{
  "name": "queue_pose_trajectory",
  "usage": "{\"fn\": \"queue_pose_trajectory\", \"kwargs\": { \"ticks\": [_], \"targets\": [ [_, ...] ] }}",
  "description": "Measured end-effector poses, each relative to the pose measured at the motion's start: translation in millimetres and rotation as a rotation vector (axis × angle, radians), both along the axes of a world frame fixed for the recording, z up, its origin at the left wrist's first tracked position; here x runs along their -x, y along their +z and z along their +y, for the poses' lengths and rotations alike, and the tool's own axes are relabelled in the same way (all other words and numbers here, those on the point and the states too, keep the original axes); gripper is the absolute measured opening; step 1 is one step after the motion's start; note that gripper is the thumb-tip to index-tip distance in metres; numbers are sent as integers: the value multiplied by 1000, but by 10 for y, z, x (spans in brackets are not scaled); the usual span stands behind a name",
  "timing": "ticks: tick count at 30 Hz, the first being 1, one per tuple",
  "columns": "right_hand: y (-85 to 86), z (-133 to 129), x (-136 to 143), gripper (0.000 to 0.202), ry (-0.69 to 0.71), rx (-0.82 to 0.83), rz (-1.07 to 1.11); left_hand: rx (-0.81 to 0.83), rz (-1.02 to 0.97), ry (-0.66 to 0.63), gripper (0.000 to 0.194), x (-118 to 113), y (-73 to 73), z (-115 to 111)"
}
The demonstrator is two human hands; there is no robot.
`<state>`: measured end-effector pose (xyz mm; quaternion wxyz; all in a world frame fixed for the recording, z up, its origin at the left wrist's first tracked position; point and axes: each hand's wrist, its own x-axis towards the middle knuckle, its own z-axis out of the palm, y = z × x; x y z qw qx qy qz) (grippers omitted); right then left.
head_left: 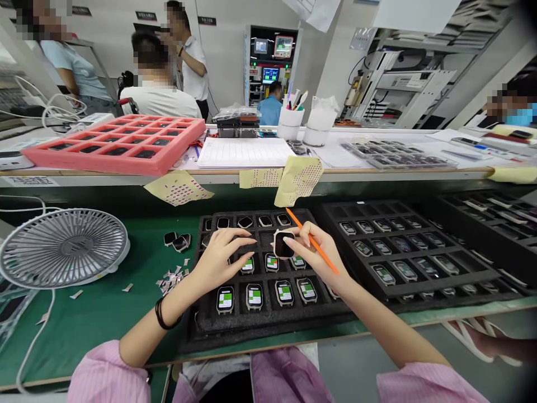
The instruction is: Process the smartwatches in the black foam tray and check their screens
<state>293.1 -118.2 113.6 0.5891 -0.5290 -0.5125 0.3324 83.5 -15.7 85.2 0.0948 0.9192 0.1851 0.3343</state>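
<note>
Between thumb and fingers, my right hand (321, 252) holds a square watch case (284, 244) with a dark screen, above the black foam tray (247, 322). An orange stick (331, 263) also lies in that hand, slanting up to the left. My left hand (222, 257) is over the tray's left part, palm down, fingers apart, holding nothing. In the tray's front row, several watches (254, 295) show green and white screens; those in the back row (265, 221) are dark.
A fan (65, 246) stands at left, near two loose watches (182, 242) and small scattered pieces (172, 281). More foam trays (394, 288) lie at right. A shelf with a pink tray (155, 159) runs across the back. Other people are beyond it.
</note>
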Motion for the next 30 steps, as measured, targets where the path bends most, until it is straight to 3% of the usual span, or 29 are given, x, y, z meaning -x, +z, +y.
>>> {"fn": "queue_pose_trajectory", "kwargs": {
  "ticks": [7,13,16,20,23,25,29,30],
  "targets": [
    [-2,7,12,43,30,11,13,-4,-12,-18,21,1,-23,-6],
    [-29,17,34,41,56,11,-1,-64,-50,-88,41,-24,25,-125],
    [-46,1,81,38,76,-11,-75,-89,9,-142,42,-62,47,-160],
    [-87,-34,142,38,97,-39,-222,-73,53,-34,41,-112,23,-134],
    [-165,19,22,36,124,-55,-264,-42,80,66,41,-98,-25,-93],
    [-256,136,-201,35,49,-75,-320,-24,102,101,40,-45,-62,-68],
    [-522,534,-835,36,-349,-21,-697,24,151,167,32,145,-138,-35],
    [-595,644,-976,36,-393,1,-724,42,168,180,30,200,-157,-30]
  ]
}}
